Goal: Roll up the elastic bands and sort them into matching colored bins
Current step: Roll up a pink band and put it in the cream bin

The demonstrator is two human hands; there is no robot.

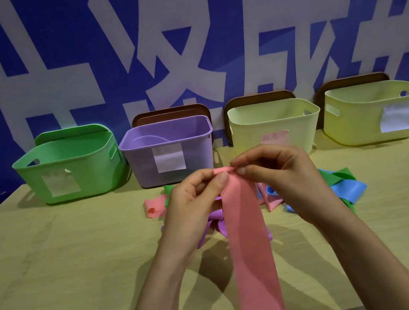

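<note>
- Left hand [194,197]: raised over the middle of the worktop [53,263]; thumb and fingers pinch the left side of the pink band's top end.
- Right hand [277,172]: level with the left hand and just beside it; thumb and fingers pinch the right side of the same end.
- Pink band [249,242]: held off the worktop between both hands. Its top end is curled over into a small roll between the fingertips. The rest hangs as a flat strip toward the near edge and passes out of view at the bottom of the frame.
- Loose bands: a heap at the middle of the worktop, below and behind the hands, partly hidden by them. Showing are a pink piece [152,207] on the left, purple pieces [218,223] under the left wrist, a blue band [349,189] and a green band [335,175] on the right.
- Green bin [92,174]: far-left end of the row along the far edge; white label on its front.
- Purple bin [145,165]: just right of the green bin; white label; a pale curved shape inside, which I cannot identify.
- First yellow bin [299,127]: right of the purple bin, behind the right hand; pinkish label.
- Second yellow bin [351,126]: far-right end of the row; white label.
- Lids: a green lid [68,132] stands behind the green bin; brown lids [171,112] stand behind the other three bins.
- Banner [73,68]: blue with large white characters, behind the row.
</note>
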